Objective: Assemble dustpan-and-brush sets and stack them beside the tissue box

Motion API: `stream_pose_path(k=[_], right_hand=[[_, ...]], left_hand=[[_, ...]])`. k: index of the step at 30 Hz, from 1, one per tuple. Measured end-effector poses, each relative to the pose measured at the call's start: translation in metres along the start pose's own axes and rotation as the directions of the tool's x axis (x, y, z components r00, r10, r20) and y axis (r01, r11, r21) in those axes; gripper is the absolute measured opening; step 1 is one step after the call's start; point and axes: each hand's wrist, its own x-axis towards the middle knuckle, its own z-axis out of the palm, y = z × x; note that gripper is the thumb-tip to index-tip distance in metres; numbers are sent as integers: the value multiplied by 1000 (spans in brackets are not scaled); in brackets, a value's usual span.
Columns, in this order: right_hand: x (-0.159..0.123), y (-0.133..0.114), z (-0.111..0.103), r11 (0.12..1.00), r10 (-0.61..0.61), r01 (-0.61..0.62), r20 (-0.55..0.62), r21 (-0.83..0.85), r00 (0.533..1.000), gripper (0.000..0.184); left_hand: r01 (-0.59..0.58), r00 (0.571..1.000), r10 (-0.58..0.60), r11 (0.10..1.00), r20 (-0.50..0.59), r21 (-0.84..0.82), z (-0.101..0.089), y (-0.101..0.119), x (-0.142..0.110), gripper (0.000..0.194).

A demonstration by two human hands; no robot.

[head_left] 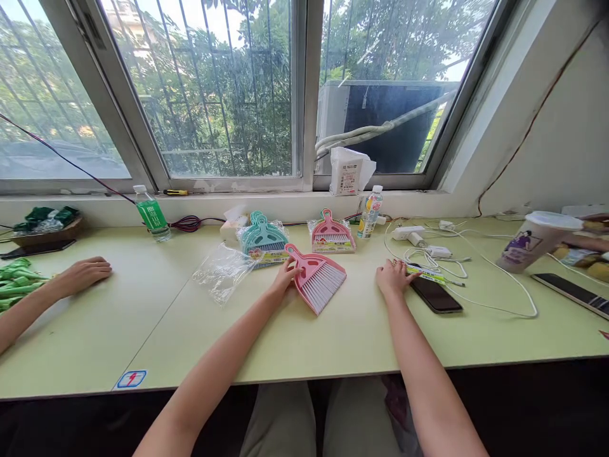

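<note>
My left hand (285, 277) is closed on the side of a pink dustpan (307, 263), just in front of me. A small brush with pale bristles (324, 287) is nested in it, bristles toward me. My right hand (394, 277) rests on the table to the right, its fingers around the end of a yellow-green printed cardboard strip (425, 274). That strip lies partly over a black phone (438, 297). Behind the left hand are a stack of teal dustpan sets (263, 236), crumpled clear plastic wrap (221, 273) and another pink dustpan set (329, 230) with a label.
Bottles stand at the left (153, 214) and centre right (370, 212). White chargers and cables (428, 249) spread right of my hand, near a large cup (537, 241). At far left lie another person's hand (85, 277) and green vegetables (19, 282). The table edge (333, 376) is close.
</note>
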Motion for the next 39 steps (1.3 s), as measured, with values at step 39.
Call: stream_pose_path(k=[39], right_hand=[[-21,-57,-2,663,-666,437,211,608,716,37]], left_hand=[[138,988,-157,865,0,-483,5,8,-1,60]])
